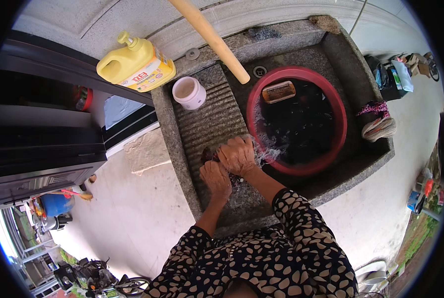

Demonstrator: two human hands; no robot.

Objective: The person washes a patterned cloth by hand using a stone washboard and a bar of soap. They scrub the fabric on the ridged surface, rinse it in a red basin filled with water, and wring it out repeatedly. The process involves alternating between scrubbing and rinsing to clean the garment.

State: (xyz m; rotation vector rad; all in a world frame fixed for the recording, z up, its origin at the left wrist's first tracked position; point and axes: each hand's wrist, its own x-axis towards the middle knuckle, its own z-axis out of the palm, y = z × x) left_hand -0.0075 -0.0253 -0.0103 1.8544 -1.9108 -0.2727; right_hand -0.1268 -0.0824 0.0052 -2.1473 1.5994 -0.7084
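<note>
Both hands are closed over the ribbed stone washboard [197, 126] of a stone sink. My left hand [216, 179] and my right hand [237, 156] sit side by side, fingers curled round a bunched, wet, dark cloth [209, 154]. Most of the cloth is hidden under the fingers. Clear water splashes [269, 152] beside the right hand, toward the tub. A red round tub [342, 121] full of dark water stands in the basin to the right. In it, near the far left rim, is an amber block with a pale label [278, 92].
On the washboard's far end stands a pale pink jar [188, 93]. A yellow pump jug [137, 67] is at the far left corner. A wooden pole [212, 39] slants in over the back edge. Pink-and-grey cloths [378, 124] hang on the right wall of the stone sink [326, 191].
</note>
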